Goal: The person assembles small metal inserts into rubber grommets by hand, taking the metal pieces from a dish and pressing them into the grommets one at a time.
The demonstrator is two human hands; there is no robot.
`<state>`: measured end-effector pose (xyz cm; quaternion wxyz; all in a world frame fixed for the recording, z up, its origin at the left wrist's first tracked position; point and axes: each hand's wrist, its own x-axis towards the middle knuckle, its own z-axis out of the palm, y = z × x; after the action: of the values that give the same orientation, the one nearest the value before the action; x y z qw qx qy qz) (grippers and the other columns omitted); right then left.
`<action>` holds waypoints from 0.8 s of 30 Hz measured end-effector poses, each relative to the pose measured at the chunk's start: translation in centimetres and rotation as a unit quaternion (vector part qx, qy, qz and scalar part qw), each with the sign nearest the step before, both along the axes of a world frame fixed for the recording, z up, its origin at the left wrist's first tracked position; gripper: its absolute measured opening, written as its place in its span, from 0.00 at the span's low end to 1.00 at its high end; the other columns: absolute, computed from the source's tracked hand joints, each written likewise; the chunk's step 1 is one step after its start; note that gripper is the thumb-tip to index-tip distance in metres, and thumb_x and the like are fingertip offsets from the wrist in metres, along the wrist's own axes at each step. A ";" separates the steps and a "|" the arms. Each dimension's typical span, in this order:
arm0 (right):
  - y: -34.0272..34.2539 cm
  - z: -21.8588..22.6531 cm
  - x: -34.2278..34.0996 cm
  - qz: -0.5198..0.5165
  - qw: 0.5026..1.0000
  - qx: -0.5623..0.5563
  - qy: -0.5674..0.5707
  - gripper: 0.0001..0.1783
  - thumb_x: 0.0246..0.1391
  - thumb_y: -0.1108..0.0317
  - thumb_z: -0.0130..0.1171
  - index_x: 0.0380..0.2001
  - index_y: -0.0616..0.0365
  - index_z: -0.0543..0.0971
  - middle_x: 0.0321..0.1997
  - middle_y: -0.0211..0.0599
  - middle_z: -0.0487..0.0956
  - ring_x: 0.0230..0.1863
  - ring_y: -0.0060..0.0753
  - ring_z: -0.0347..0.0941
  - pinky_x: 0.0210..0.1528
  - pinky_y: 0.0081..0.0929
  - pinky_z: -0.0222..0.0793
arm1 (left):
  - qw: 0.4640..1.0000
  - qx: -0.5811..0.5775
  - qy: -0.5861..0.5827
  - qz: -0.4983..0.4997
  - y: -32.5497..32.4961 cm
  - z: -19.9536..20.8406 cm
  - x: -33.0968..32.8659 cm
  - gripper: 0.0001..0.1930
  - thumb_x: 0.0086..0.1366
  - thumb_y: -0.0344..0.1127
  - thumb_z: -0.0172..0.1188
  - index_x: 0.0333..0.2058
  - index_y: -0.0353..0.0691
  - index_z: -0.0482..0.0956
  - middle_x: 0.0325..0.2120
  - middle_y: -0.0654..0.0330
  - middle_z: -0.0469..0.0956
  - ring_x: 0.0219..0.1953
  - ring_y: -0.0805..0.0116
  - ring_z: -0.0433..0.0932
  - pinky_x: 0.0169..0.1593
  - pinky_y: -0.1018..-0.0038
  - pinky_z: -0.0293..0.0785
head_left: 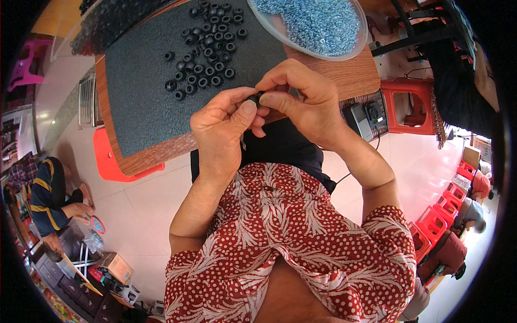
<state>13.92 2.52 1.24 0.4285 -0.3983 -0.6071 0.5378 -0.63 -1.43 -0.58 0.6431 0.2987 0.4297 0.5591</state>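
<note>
Over the near edge of the table, my left hand [222, 121] is closed, pinching a small black ring-shaped part [253, 99] between thumb and fingers. My right hand [301, 99] meets it there, thumb and forefinger pinched together against the same spot. Whatever the right fingertips grip is too small and covered to make out. Beyond my hands, several loose black ring-shaped parts [202, 82] with open centres lie scattered on a dark grey mat [140, 102]. A round clear tub [360, 46] of tiny translucent blue rings [318, 24] stands at the far right of the mat.
The mat covers most of a wood-grain table [353, 75]. A clear container [67, 32] with more black parts sits at the far left. Red stools [412, 107] stand right of the table, another red seat [116, 159] at left. A person [51, 194] sits at far left.
</note>
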 end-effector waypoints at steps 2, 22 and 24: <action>-0.1 0.3 0.1 0.003 0.993 -0.107 0.051 0.07 0.40 0.82 0.58 0.26 0.63 0.74 0.26 0.36 0.71 0.31 0.36 0.70 0.31 0.26 0.67 | 1.000 -0.002 0.001 -0.005 0.1 0.2 0.1 0.11 0.60 0.24 0.53 0.41 0.26 0.73 0.27 0.52 0.78 0.25 0.72 0.76 0.26 0.80 0.74; -0.3 -1.4 -0.2 -0.058 0.971 0.202 -0.117 0.06 0.41 0.80 0.57 0.26 0.60 0.75 0.27 0.39 0.72 0.32 0.41 0.67 0.31 0.31 0.65 | 1.000 -0.027 -0.004 -0.008 0.5 0.0 0.2 0.09 0.61 0.27 0.54 0.37 0.26 0.74 0.25 0.53 0.78 0.21 0.73 0.75 0.21 0.80 0.73; -0.5 -1.4 -0.3 -0.064 0.969 0.211 -0.113 0.07 0.42 0.80 0.57 0.27 0.59 0.75 0.28 0.39 0.72 0.32 0.41 0.67 0.32 0.31 0.64 | 1.000 -0.027 -0.012 -0.004 0.5 0.0 0.3 0.09 0.61 0.27 0.54 0.37 0.27 0.74 0.25 0.54 0.77 0.21 0.73 0.75 0.21 0.80 0.73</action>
<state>13.58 2.02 -0.14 0.4649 -0.3954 -0.7244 0.3206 -0.31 -0.97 -0.61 0.6582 0.2764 0.4354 0.5484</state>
